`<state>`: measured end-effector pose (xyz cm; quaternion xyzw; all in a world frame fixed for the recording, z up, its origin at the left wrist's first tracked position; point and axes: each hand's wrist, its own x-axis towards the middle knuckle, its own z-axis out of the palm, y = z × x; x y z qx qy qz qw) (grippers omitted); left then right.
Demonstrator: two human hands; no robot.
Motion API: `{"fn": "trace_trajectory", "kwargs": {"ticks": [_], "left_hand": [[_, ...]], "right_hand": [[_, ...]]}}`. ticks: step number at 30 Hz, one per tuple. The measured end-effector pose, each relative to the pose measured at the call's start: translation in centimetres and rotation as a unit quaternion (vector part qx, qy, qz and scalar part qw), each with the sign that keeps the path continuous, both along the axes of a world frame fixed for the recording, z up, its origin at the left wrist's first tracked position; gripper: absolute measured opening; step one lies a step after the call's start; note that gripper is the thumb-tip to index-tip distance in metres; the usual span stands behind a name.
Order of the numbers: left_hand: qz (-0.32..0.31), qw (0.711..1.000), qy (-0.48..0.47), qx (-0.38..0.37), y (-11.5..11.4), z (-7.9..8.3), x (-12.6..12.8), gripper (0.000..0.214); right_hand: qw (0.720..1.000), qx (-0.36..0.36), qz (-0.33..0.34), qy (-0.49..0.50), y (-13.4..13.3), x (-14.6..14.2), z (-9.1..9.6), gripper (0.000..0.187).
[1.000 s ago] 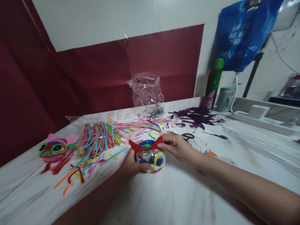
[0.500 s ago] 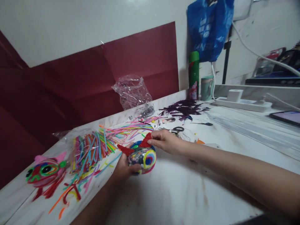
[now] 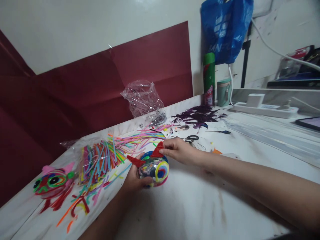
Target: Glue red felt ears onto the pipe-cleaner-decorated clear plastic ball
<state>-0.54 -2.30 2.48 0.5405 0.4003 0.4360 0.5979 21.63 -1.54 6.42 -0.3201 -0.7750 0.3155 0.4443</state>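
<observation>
My left hand is wrapped round a clear, rounded craft figure with coloured rings like an eye on its side and a blue band at its top. Two red triangular fuzzy pieces stick up from the figure. My right hand pinches the tip of the right red triangular piece, which touches the figure's top. The left red triangular piece leans outward above my left hand. Whether either piece is firmly fixed I cannot tell.
A similar decorated figure stands at the left. Behind my hands lie pipe cleaners, scissors and purple strands. A green spray can, a cup and a power strip stand at the back right.
The whole view has shifted slightly, so things appear a little further right. Both hands keep their holds on the figure and the right red piece.
</observation>
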Motion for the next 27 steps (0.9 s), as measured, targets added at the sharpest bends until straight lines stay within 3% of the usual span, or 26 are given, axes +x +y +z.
{"fn": "trace_trajectory", "kwargs": {"ticks": [6,11,20,24,27], "left_hand": [[-0.032,0.999,-0.009,0.011,1.0,-0.8,-0.6,0.1],[-0.045,0.999,-0.013,0.026,1.6,-1.4,-0.8,0.101],[-0.08,0.996,-0.019,0.03,1.0,-1.1,-0.6,0.112],[-0.039,0.998,-0.03,0.041,-0.3,-0.7,0.4,0.104],[0.012,0.996,-0.012,0.093,-1.4,-0.3,1.1,0.102]], "right_hand": [[1.0,0.005,-0.008,-0.021,-0.3,-0.5,-0.7,0.02],[0.999,-0.037,0.011,-0.01,0.0,-0.5,-0.8,0.02],[0.999,-0.048,0.012,-0.005,0.1,-0.4,-1.1,0.025],[0.99,-0.123,0.066,0.027,0.3,0.1,-1.4,0.035],[0.981,-0.176,0.068,0.039,0.6,0.4,-1.6,0.038]]}}
